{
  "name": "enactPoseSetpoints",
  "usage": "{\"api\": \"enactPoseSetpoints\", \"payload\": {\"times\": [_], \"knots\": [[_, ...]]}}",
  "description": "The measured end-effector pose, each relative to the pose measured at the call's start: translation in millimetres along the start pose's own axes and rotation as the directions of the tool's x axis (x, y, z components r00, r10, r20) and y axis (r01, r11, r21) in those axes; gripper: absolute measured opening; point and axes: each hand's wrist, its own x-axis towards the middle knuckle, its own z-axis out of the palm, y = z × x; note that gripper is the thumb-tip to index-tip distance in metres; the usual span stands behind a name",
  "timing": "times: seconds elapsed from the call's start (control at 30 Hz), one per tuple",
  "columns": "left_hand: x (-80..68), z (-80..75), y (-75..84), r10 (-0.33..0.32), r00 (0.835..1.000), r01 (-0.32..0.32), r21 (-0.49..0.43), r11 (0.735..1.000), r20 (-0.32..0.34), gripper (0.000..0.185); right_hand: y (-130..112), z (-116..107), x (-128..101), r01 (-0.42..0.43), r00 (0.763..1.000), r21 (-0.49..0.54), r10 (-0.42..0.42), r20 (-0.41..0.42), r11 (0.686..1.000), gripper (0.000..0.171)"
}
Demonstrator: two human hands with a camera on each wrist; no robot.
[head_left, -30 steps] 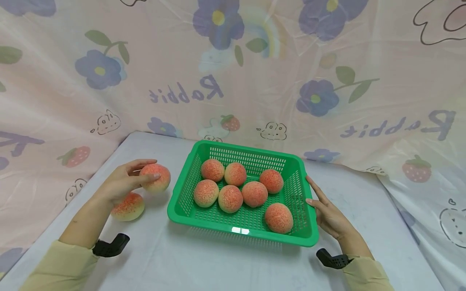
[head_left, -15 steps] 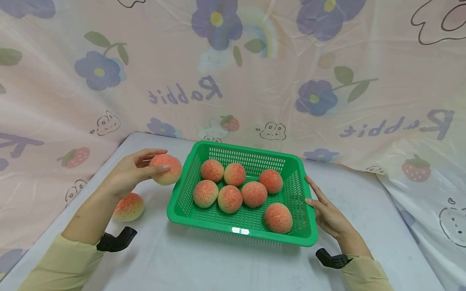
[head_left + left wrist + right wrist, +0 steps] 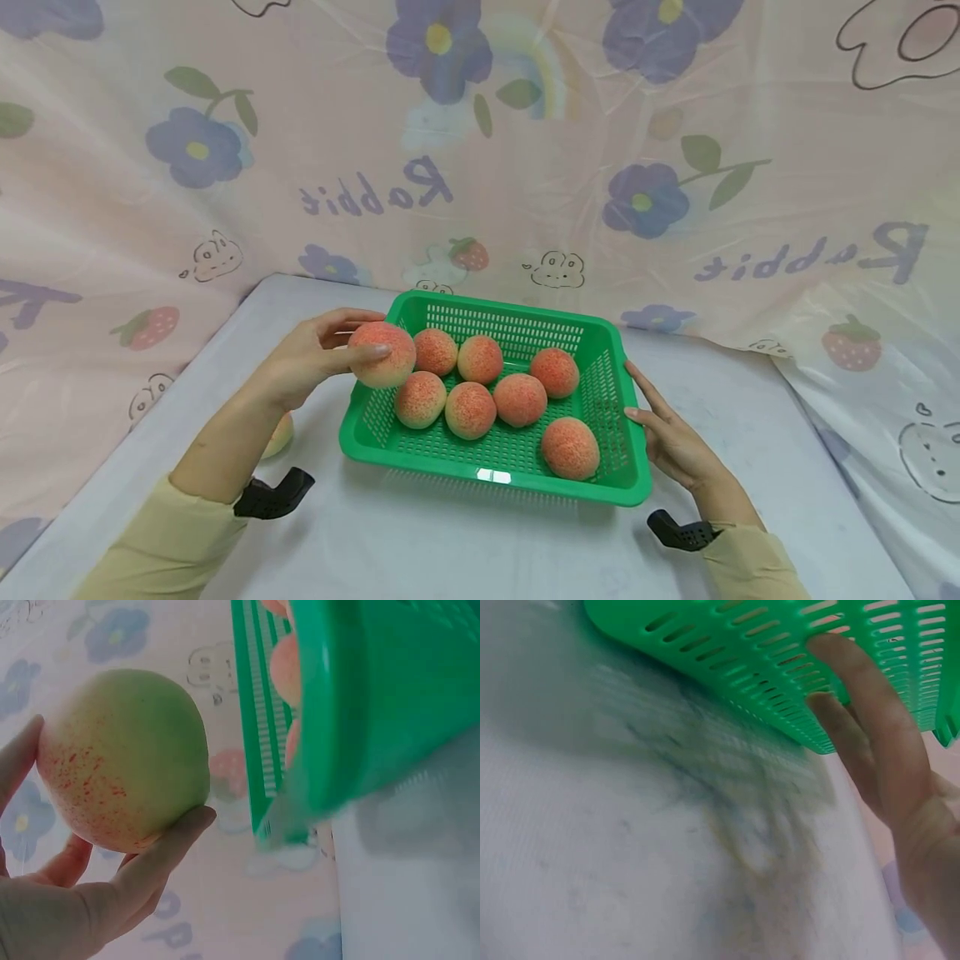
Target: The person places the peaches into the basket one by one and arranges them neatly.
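Note:
My left hand (image 3: 303, 358) holds a red and pale yellow peach (image 3: 384, 358) between thumb and fingers, raised over the left rim of a green plastic basket (image 3: 420, 461). The left wrist view shows the greenish side of that peach (image 3: 127, 761), with fingers curved round it. Several peaches (image 3: 470, 411) lie inside the basket. At its right end, my right hand (image 3: 678, 446) grips the rim, the thumb on top. In the right wrist view two fingers (image 3: 877, 712) press the slotted outer wall. Another peach (image 3: 279, 437) on the table is mostly hidden behind my left wrist.
The basket stands on a white-covered table (image 3: 420, 542). A pale curtain (image 3: 517, 208) printed with flowers and rabbits hangs behind and at the sides. Black camera mounts (image 3: 273, 493) sit on both wrists.
My left hand has carried the peach rightward, from above the table to over the basket's left rim. Its forearm now covers more of the peach on the table. The right hand keeps its place.

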Motion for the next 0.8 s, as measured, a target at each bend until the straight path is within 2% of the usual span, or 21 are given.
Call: {"api": "enactPoseSetpoints", "payload": {"times": [0.2,0.57,0.8], "knots": [[8.7,16.7,3.3,0.029,0.999,-0.029,-0.023,0.999,0.024,0.054,0,0,0,0.003,1.0,0.015,-0.003,0.003,1.0,0.07],[18.9,37.4,4.7,0.027,0.998,-0.025,-0.034,0.999,0.059,0.052,-1,2,2,-0.033,0.999,-0.058,0.03,-0.038,0.998,0.07],[25.2,58.9,3.5,0.04,0.994,-0.035,-0.05,0.998,0.103,0.05,0,0,2,-0.013,1.0,-0.009,0.012,-0.028,1.0,0.069]]}}
